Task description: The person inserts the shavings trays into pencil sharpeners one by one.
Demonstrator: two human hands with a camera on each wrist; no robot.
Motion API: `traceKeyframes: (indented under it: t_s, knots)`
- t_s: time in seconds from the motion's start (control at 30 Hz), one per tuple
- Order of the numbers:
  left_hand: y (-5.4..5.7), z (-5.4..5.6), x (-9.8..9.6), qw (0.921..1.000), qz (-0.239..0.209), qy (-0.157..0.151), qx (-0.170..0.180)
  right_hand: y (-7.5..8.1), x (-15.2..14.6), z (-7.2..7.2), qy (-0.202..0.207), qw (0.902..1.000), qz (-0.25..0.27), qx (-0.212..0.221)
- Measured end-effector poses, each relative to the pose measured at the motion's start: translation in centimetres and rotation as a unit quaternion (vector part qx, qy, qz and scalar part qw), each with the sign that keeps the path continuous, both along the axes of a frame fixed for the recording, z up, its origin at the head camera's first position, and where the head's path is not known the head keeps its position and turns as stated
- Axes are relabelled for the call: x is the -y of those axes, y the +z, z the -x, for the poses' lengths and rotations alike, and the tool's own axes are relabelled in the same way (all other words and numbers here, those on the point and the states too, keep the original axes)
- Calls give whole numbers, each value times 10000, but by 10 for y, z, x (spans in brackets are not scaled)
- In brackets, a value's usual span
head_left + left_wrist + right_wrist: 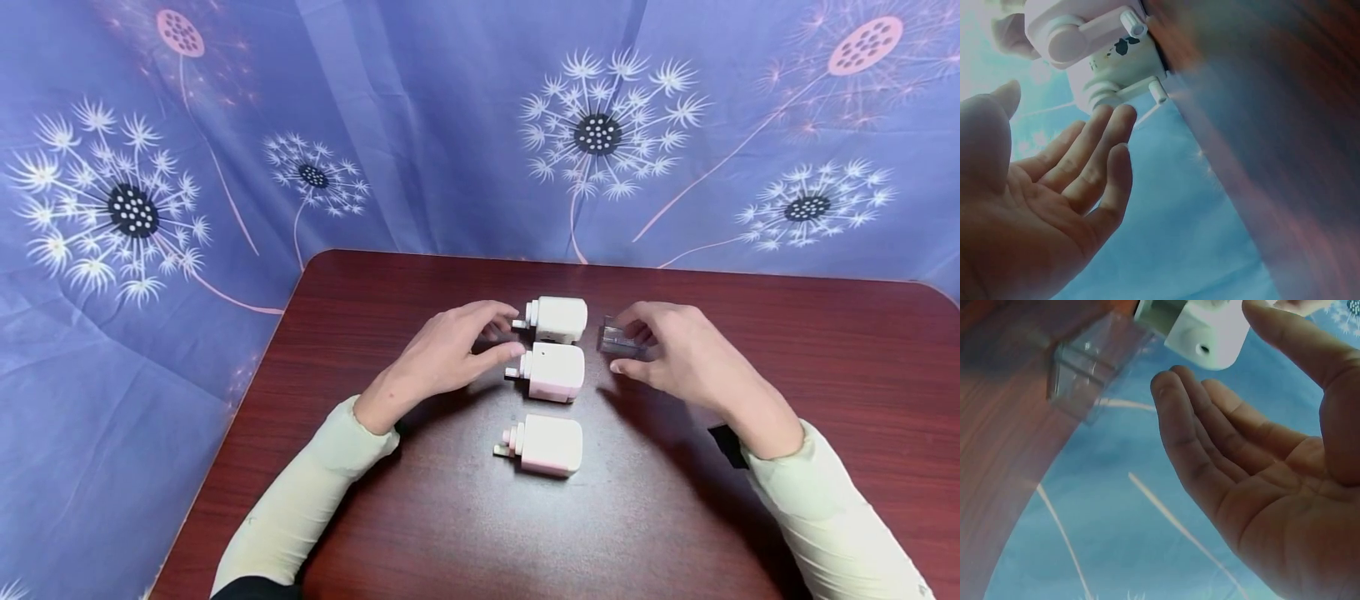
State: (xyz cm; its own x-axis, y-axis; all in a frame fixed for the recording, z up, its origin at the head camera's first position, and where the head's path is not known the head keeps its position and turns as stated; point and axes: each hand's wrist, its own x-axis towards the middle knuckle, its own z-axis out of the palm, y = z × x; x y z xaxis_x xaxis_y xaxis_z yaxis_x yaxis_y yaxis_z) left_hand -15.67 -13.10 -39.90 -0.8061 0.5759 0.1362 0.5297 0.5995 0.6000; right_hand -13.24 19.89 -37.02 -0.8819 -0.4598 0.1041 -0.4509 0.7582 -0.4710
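Three crank pencil sharpeners stand in a column in the head view: a white one (562, 315) at the back, a pink-and-white one (557, 367) in the middle, another pink-and-white one (552, 442) nearest. My left hand (453, 346) reaches in beside the crank ends of the back two, fingers loosely bent and holding nothing. A clear plastic shavings drawer (617, 340) lies on the table right of the back sharpener; the right wrist view shows the drawer (1085, 375) apart from the fingers. My right hand (682, 350) is relaxed over it, its palm bare.
All of this is on a dark red-brown wooden table (825, 367). A blue cloth (435, 150) with dandelion print hangs along the table's back edge and down the left side. In the right wrist view, a white sharpener (1210, 334) shows its pencil hole and an open drawer slot.
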Motion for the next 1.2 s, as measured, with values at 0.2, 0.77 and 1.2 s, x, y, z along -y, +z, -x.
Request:
traceKeyframes:
  t_s: [0.2,0.77,1.2]
  knots:
    - [0,4,1,9997,-123,211,49,2,-12,6,-234,9997,-21,-112]
    - [-8,21,-8,9996,50,281,-3,-5,-33,33,-124,9986,-461,205]
    - [-11,33,-21,9999,113,62,-23,-11,-31,51,132,9924,-914,813]
